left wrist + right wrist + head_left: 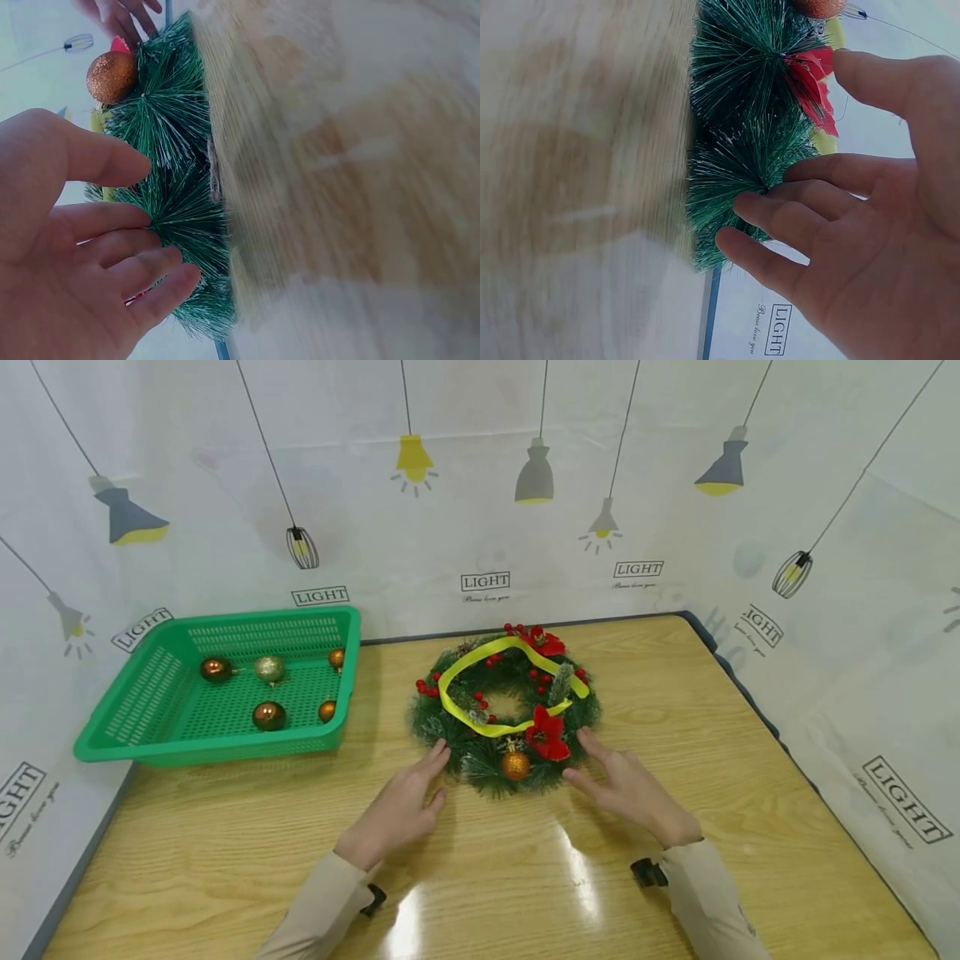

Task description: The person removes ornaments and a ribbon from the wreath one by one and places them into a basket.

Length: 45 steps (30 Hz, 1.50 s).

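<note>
A green Christmas wreath (480, 768) lies flat on the wooden table, trimmed with red berries, red flowers (547, 735) and a yellow ribbon (447, 693) laid loosely in a ring on top. An orange glitter ball (515, 765) sits at its near edge. My left hand (401, 806) is at the wreath's near-left side, fingers extended to the needles. On the near-right side is my right hand (633, 789), its fingers loosely spread by the branches. Both wrist views show the left palm (82, 277) and right palm (885, 247) facing the wreath, gripping nothing.
To the left stands a green plastic basket (210, 747) holding several balls, among them a brown one (268, 716) and a pale gold one (269, 669). A curtain printed with lamps (487, 527) hangs behind the table's (510, 893) back edge.
</note>
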Motion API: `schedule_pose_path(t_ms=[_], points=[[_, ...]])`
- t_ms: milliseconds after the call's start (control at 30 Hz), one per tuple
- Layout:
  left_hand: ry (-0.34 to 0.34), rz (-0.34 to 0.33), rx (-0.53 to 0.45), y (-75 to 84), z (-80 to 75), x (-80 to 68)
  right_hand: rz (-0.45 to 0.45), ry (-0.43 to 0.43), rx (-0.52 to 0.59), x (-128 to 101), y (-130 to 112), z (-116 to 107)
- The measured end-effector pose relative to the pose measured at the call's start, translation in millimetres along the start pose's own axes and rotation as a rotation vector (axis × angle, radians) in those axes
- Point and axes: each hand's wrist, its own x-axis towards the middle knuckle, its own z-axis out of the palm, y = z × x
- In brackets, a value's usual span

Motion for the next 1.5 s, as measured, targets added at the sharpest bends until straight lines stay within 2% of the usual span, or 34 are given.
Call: schedule_pose_path(t_ms=[167, 433, 600, 833, 1000, 1300, 1500], points=[[-0.021, -0.017, 0.003, -3.4, -1.1, 0.8, -0.005, 0.008, -0.010, -1.9, -3.2, 2.0], [-0.013, -0.032, 0.010, -6.7, -4.2, 3.4, -0.003, -0.005, 0.028, -3.6, -6.6, 6.8], [-0.003, -0.043, 0.002, -8.6, -6.8, 5.3, 0.000, -0.015, 0.007, -4.8, -9.2, 8.5], [0.016, -0.037, -0.020, -14.5, -12.0, 7.9, 0.019, -0.028, 0.009, -5.2, -13.0, 10.9], [0.016, -0.048, -0.047, -17.8, -14.6, 10.4, -0.008, -0.020, 0.024, -5.8, -15.8, 13.5], [0.024, -0.033, -0.026, -20.8, -16.9, 12.8, -0.013, -0.023, 0.035, -6.4, -18.3, 14.5], [0.034, -0.028, -0.049, -22.7, -18.3, 13.4, -0.019, -0.044, 0.035, -7.2, -19.2, 15.9]])
